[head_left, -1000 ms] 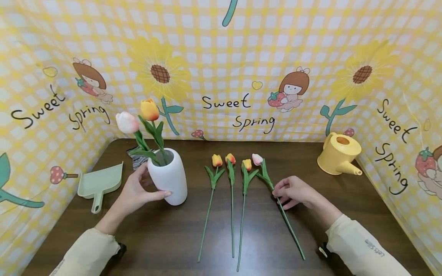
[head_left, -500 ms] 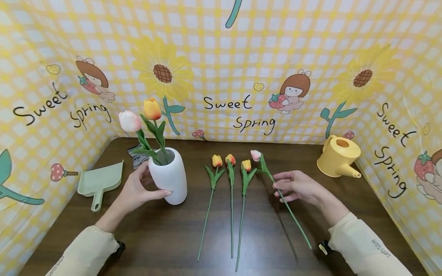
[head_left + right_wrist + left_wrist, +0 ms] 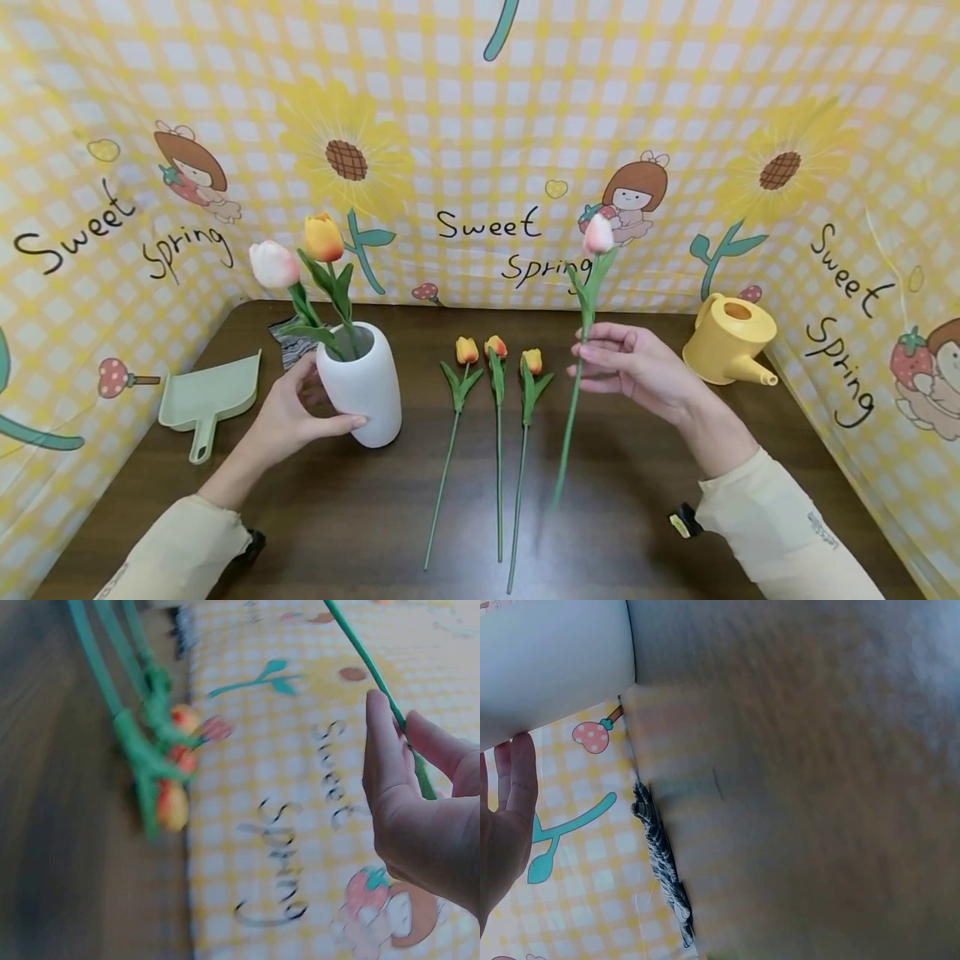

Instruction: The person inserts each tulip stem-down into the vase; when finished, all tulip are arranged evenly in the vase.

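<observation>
A white vase stands on the table at the left, holding a pale pink tulip and an orange-yellow tulip. My left hand grips its left side, thumb across the front; some fingers are hidden behind it. In the left wrist view the fingers touch the vase. Raised off the table, a pink tulip stands nearly upright, its stem pinched by my right hand. The right wrist view shows the green stem between thumb and fingers of that hand.
Three orange-yellow tulips lie side by side mid-table. A yellow watering can stands at the back right. Left of the vase are a pale green dustpan and a striped cloth. Patterned fabric surrounds the brown table.
My right hand has lifted the pink tulip off the table and swung it from slanting to nearly upright, bloom rising. The left hand and vase have stayed in place.
</observation>
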{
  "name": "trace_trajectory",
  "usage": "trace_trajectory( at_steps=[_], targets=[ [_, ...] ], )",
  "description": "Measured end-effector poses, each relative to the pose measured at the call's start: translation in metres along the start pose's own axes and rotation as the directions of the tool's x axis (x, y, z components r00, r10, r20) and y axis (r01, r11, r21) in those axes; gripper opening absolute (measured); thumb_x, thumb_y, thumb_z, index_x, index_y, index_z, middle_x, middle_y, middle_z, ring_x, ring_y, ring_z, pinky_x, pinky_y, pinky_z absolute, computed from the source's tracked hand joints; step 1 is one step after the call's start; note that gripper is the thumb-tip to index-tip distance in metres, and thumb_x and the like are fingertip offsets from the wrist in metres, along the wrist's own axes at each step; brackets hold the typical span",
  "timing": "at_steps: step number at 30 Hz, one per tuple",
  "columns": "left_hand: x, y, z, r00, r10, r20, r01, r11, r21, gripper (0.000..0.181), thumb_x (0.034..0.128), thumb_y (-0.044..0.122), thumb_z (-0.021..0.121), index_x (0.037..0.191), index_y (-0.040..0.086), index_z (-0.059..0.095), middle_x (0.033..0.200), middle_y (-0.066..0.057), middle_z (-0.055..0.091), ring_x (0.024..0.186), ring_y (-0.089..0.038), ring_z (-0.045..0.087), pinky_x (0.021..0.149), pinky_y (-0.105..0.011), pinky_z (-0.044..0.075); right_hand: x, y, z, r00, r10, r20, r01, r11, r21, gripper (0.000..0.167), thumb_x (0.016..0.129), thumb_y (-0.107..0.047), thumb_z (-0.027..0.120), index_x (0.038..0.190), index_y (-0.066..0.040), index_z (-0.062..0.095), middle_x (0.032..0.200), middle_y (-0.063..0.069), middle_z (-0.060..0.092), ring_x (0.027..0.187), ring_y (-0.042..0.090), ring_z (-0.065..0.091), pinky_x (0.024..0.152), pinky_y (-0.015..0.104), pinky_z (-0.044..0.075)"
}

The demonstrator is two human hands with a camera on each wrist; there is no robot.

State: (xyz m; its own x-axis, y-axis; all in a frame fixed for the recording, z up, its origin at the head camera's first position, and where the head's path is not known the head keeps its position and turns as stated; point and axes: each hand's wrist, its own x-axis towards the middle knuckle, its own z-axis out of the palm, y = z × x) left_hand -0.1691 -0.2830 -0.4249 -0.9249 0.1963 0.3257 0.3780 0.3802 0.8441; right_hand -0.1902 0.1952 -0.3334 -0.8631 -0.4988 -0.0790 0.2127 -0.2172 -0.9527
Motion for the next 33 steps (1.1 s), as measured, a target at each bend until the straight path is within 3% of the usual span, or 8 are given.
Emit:
trace_trajectory(
  at_steps=[7,16,22,33],
  targets=[
    [0.001,0.001,0.000,1.000,0.002,-0.005,-0.001,1.000,0.013,0.086,0.0663,0.005,0.096,0.138,0.018,0.051,0.122,-0.004,0.066,0.104,-0.015,0.068,0.085,-0.023,0.057,0.014,-0.025,0.040,0.978,-0.208,-0.027,0.210,0.969,0.133,0.008,0.100,0.001,0.062,0.107,-0.002,0.063,0.103,0.011,0.071,0.100,0.029,0.072,0.092,0.047,0.055],
    [0.000,0.001,0.000,1.000,0.003,-0.004,-0.003,1.000,0.026,0.085,0.0657,0.006,0.097,0.137,0.018,0.052,0.121,-0.004,0.066,0.104,-0.014,0.067,0.085,-0.021,0.056,0.036,-0.049,0.095,0.901,-0.429,-0.071,0.434,0.873,0.222,0.013,0.098,0.004,0.062,0.109,-0.001,0.067,0.103,0.012,0.072,0.099,0.027,0.072,0.090,0.043,0.058],
    [0.000,0.001,0.000,1.000,0.009,-0.007,-0.009,1.000,0.029,0.086,0.0656,0.006,0.097,0.138,0.018,0.051,0.122,-0.004,0.066,0.105,-0.013,0.067,0.085,-0.021,0.056,0.056,-0.054,0.128,0.864,-0.498,-0.071,0.499,0.833,0.239,0.018,0.099,0.008,0.058,0.104,-0.003,0.071,0.102,0.011,0.073,0.098,0.027,0.072,0.091,0.044,0.057],
    [0.000,0.001,0.001,1.000,0.001,-0.006,-0.001,0.999,0.034,0.087,0.0661,0.007,0.097,0.139,0.018,0.051,0.120,-0.003,0.066,0.104,-0.013,0.068,0.085,-0.022,0.056,0.084,-0.040,0.164,0.846,-0.532,0.001,0.530,0.843,0.091,0.012,0.097,0.006,0.063,0.105,-0.001,0.069,0.102,0.013,0.071,0.096,0.028,0.071,0.091,0.051,0.056]
  ],
)
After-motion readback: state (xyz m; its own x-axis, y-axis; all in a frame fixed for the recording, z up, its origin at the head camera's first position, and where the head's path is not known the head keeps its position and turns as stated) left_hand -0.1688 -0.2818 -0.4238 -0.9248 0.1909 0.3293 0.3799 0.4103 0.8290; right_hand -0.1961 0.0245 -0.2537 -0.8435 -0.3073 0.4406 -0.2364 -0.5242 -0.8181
